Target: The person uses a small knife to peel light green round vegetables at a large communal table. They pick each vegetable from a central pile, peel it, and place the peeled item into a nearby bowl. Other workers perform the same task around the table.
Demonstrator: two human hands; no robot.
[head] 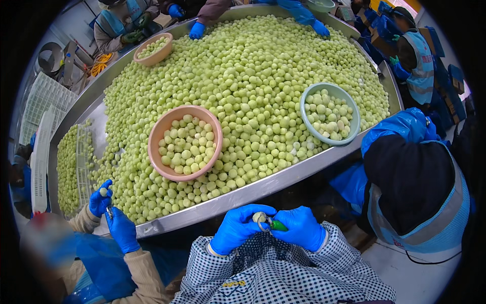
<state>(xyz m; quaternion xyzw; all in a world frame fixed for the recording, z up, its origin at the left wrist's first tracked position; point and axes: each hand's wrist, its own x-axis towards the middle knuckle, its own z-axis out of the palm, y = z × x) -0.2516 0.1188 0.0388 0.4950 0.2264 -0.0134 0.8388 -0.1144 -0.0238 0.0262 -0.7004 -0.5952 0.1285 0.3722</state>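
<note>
In front of my checked smock, my left hand (241,228), in a blue glove, grips a small pale green round fruit or vegetable (259,217) between thumb and fingers. The blue-gloved right hand (302,229) is closed on the green handle (279,225) of a small hand tool; its metal end touches the held piece, and its exact kind is unclear. Beyond the hands, a heap of similar green balls (250,95) covers a large steel table. On the heap rest a pink plastic basin (153,163) and a light blue basin (355,127), both holding such balls.
The table's raised steel edge (243,197) runs just past my hands. Co-workers sit close on the left (133,266) and right (410,190); others reach in at the far side. Another pink basin (167,47) stands at the back, and white plastic crates (41,167) are at left.
</note>
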